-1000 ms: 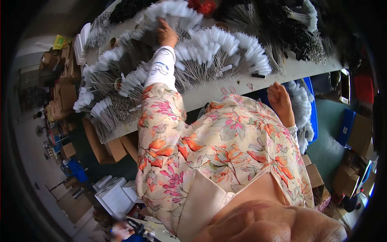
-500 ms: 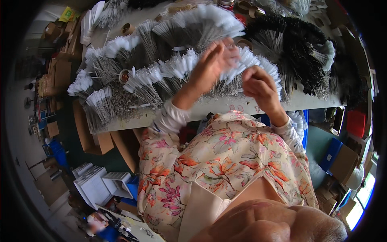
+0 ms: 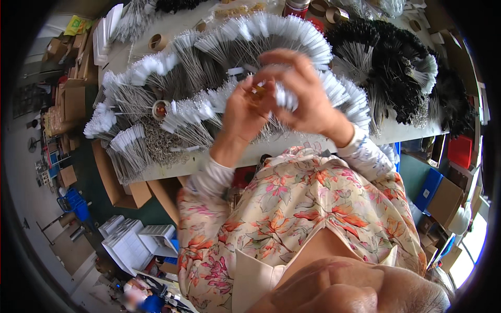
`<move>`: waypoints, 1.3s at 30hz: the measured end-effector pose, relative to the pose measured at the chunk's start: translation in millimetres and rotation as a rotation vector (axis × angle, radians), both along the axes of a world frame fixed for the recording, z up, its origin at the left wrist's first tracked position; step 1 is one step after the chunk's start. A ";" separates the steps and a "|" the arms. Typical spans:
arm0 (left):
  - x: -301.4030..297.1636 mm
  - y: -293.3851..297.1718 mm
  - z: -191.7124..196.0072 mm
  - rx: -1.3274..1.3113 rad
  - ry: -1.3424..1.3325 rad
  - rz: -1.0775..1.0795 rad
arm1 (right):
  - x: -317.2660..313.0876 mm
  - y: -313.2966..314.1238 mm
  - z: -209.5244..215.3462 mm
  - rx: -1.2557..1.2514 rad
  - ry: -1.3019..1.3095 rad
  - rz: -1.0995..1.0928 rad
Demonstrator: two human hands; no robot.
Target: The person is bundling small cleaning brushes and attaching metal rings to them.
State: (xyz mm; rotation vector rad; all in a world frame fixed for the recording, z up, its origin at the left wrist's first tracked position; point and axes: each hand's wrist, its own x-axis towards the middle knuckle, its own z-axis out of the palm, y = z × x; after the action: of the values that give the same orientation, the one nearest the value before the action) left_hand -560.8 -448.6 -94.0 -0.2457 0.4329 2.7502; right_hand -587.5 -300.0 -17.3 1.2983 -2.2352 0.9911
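Over the near row of white-bristled wire brushes (image 3: 190,107), my two hands are raised close together. My left hand (image 3: 244,110) is curled, its fingers bent round a small yellowish-brown thing (image 3: 258,93) too blurred to name. Just right of it, my right hand (image 3: 308,101) curves toward the left one, its fingers smeared by motion. Whether it holds anything does not show. Behind the hands stands a second, longer row of white brushes (image 3: 255,28), their thin wire stems pointing toward me.
Black-bristled brushes (image 3: 386,52) are heaped at the table's right. A small round cup (image 3: 159,109) stands among the white bundles. Cardboard rings (image 3: 156,43) and a red tin (image 3: 296,8) lie farther back. Open cardboard boxes (image 3: 120,177) and white plastic bins (image 3: 125,242) are below left.
My right hand has moved up and left to meet the left hand. My left hand has come down and left and is now curled. The view has shifted slightly.
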 end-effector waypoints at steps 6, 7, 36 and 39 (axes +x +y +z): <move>-153.0 -103.9 25.8 -0.726 0.325 -0.183 | -63.2 125.9 -39.6 -0.434 -0.933 -0.420; -187.9 -112.4 24.9 -0.897 0.378 -0.280 | -68.1 150.5 -51.6 -0.420 -1.004 -0.482; -191.4 -26.8 -30.9 -1.881 1.203 -0.367 | -80.7 109.0 -53.9 -0.376 -1.391 -0.484; -202.5 -43.3 -38.1 -1.364 1.164 -0.427 | -68.7 86.3 -39.8 -0.264 -1.182 -0.326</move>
State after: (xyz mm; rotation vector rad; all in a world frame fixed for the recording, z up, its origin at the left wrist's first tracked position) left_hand -763.2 -491.9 -132.1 1.0356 2.1954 1.4541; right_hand -656.2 -213.7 -57.1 0.1231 -2.7448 2.1669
